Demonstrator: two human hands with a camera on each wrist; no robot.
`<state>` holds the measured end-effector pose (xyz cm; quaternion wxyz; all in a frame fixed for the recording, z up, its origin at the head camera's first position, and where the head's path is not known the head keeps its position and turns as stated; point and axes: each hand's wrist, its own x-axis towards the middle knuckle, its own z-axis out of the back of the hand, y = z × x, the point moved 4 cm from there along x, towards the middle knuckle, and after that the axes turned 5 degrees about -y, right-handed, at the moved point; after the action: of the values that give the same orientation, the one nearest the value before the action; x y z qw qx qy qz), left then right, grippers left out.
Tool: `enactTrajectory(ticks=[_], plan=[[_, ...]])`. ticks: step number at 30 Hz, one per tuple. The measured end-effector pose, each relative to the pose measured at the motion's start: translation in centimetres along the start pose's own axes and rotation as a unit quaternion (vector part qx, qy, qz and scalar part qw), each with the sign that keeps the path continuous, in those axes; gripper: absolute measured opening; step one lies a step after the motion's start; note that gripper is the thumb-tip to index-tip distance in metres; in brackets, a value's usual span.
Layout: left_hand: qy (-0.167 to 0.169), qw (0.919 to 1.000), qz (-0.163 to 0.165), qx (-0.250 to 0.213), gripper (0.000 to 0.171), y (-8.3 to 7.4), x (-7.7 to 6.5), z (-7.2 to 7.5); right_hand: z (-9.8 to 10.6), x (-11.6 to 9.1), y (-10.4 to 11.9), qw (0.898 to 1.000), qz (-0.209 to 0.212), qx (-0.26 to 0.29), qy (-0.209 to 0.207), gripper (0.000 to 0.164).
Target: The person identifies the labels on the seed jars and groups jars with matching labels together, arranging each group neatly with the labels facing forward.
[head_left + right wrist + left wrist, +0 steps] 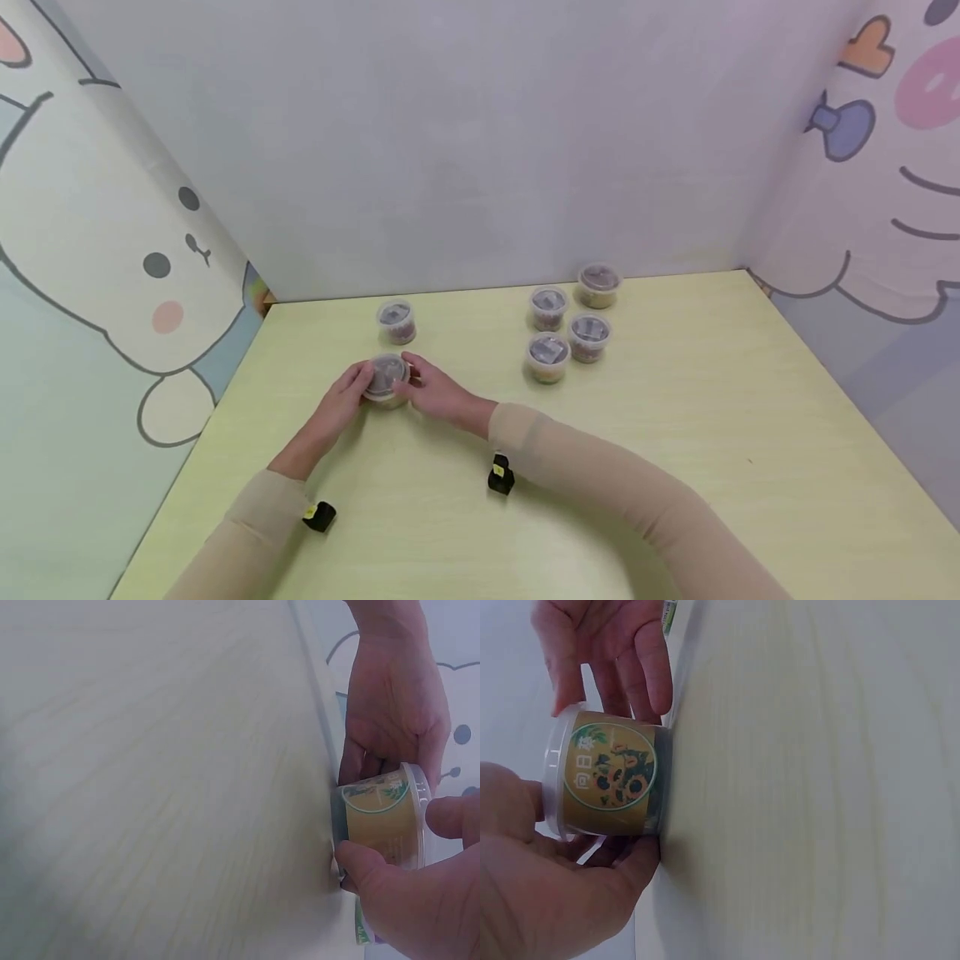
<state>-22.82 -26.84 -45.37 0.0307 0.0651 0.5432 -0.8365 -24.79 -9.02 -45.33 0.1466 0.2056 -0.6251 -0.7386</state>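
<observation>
A round clear plastic tub [387, 377] with a translucent lid stands on the left part of the table. Its brown paper label, printed with sunflowers and Chinese characters, faces the camera in the left wrist view. My left hand [341, 408] grips the tub's left side, with the thumb up at the lid's rim and fingers low around the wall. From the other side my right hand [438, 392] holds it between thumb and fingers. In the right wrist view the right hand [420, 892] has a fingertip by the tub's base, close to the tabletop.
Behind the held tub stands a smaller lidded tub [396, 323]. Several more lidded tubs [547, 358] cluster right of centre, one at the table's back edge. A pale wood-grain table [712, 417] meets cartoon-printed curtains [480, 167] at the back and sides.
</observation>
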Motion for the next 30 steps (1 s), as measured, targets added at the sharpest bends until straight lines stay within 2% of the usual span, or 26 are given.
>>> enactTrajectory(ticks=[8, 17, 23, 25, 27, 30], plan=[[0.008, 0.9998, 0.007, -0.015, 0.065, -0.1, -0.3, 0.1, 0.0, -0.2, 0.1, 1.0, -0.01, -0.012, 0.013, 0.067], [0.001, 0.9999, 0.001, 0.011, 0.068, -0.7, -0.2, 0.6, 0.2, 0.0, -0.1, 1.0, -0.009, -0.003, 0.009, 0.068], [0.008, 0.9997, -0.01, 0.022, 0.069, -1.0, 0.0, 0.6, 1.0, -0.2, -0.3, 1.0, -0.015, -0.012, 0.01, 0.074], [0.001, 0.9989, -0.023, 0.042, 0.068, -1.3, 0.0, 0.7, 1.6, -0.1, -0.2, 1.0, -0.019, -0.011, 0.012, 0.075], [-0.009, 0.9955, -0.051, 0.08, 0.065, -1.7, 0.1, 0.9, 2.3, 0.0, -0.1, 1.0, -0.022, -0.016, 0.012, 0.073], [-0.02, 0.9807, -0.109, 0.161, 0.06, -2.9, 0.3, 1.1, 3.8, 0.1, 0.4, 0.999, -0.028, -0.03, 0.02, 0.07]])
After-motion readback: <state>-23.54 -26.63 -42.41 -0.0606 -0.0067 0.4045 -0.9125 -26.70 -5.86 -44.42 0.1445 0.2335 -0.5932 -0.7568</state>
